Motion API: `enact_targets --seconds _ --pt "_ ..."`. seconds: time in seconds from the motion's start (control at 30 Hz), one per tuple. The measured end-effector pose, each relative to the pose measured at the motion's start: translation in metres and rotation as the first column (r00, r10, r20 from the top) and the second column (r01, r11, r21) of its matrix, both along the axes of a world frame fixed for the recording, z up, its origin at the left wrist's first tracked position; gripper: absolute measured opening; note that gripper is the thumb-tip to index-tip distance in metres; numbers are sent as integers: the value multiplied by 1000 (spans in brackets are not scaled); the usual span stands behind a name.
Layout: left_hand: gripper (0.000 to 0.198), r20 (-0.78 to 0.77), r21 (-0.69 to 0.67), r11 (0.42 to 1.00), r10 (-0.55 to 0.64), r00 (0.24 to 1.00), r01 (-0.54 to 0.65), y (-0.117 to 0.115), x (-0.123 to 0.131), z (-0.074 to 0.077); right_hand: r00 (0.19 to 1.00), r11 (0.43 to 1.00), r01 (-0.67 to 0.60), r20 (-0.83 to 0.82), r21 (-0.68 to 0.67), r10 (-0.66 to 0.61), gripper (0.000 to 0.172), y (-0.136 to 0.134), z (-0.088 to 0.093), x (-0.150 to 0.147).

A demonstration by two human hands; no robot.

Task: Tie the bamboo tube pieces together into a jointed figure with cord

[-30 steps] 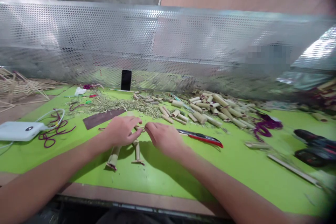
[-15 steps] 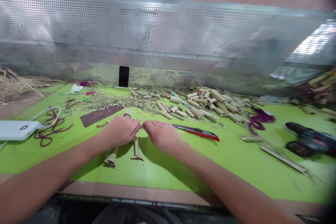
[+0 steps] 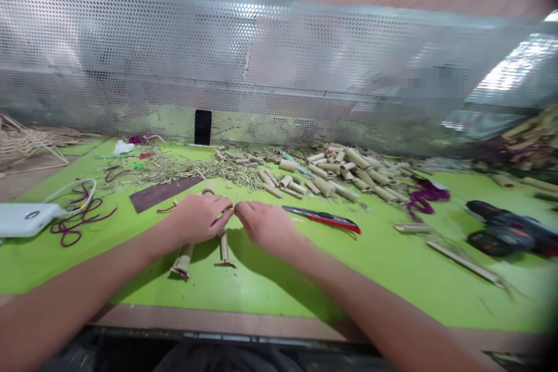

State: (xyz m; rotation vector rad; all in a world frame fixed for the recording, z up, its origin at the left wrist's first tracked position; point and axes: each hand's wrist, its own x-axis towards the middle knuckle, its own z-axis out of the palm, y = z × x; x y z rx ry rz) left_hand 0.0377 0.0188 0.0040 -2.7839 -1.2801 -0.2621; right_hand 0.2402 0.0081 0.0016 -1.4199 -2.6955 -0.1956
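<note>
Fingertips of the left hand (image 3: pixel 198 218) and right hand (image 3: pixel 264 224) meet at frame centre, both pinched on a thin pale bamboo sliver (image 3: pixel 229 208) lying left-to-right between them. Two short tan bamboo tubes (image 3: pixel 224 247) lie just below, long axes toward the lower edge, nearer the left hand.

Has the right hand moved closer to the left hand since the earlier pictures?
Yes. The right hand went left, away from the knife, and its fingertips now meet the left hand.

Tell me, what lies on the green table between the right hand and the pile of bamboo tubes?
In the head view, a red and black utility knife lies between the right hand and the pile of bamboo tubes, on the green table.
</note>
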Motion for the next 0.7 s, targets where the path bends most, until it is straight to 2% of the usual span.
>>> enact_targets --seconds 0.13,0.33,0.43,0.7 --pt "35 -62 3 1000 20 998 -20 -2 7 -4 1000 1000 -18 2 -14 18 23 1 -2 0" --pt "26 -121 -9 998 54 991 -55 -7 10 0 1000 999 -10 17 -48 10 21 -3 3 -4" --pt "20 -128 2 996 90 988 -90 -10 12 0 1000 999 13 22 -43 -12 23 -5 7 -6" --pt "25 -102 16 986 170 980 -169 -13 19 -3 995 994 100 20 -46 -99 25 -8 9 -11"
